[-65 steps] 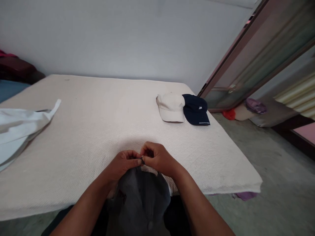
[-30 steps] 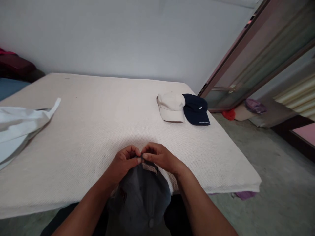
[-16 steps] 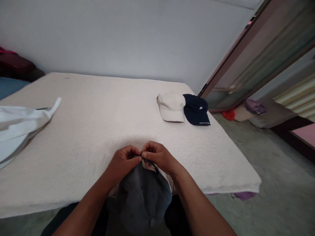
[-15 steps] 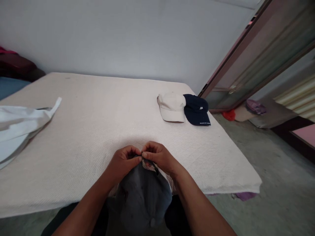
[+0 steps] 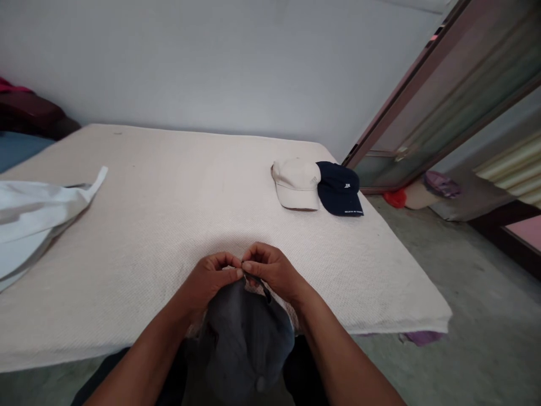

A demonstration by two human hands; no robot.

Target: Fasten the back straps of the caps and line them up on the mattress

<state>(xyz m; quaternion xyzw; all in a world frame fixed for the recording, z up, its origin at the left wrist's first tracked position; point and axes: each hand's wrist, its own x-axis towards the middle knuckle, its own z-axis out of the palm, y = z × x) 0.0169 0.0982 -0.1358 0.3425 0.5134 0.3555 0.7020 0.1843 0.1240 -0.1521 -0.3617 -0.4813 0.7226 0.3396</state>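
Note:
A dark grey baseball cap (image 5: 249,338) hangs at the near edge of the table, its crown towards me and its back strap uppermost. My left hand (image 5: 217,276) pinches the cap at one end of the strap. Thumb and fingers of my right hand (image 5: 268,268) are closed on the strap (image 5: 262,285), touching the left fingertips. The exact fastening between the fingertips is too small to make out. Further back on the right lie a beige cap (image 5: 296,183) and a navy cap (image 5: 340,189), side by side and touching.
The table (image 5: 169,197) wears a cream textured cover and stands against a pale wall (image 5: 190,67). At the left edge lies a white cap (image 5: 38,220) with a loose strap. A sliding door (image 5: 422,113) and grey floor (image 5: 477,293) are on the right.
Both hands keep their pinch on the grey cap's strap, with only a slight shift of the fingers. The cap's crown has tilted a little; the view has moved very slightly.

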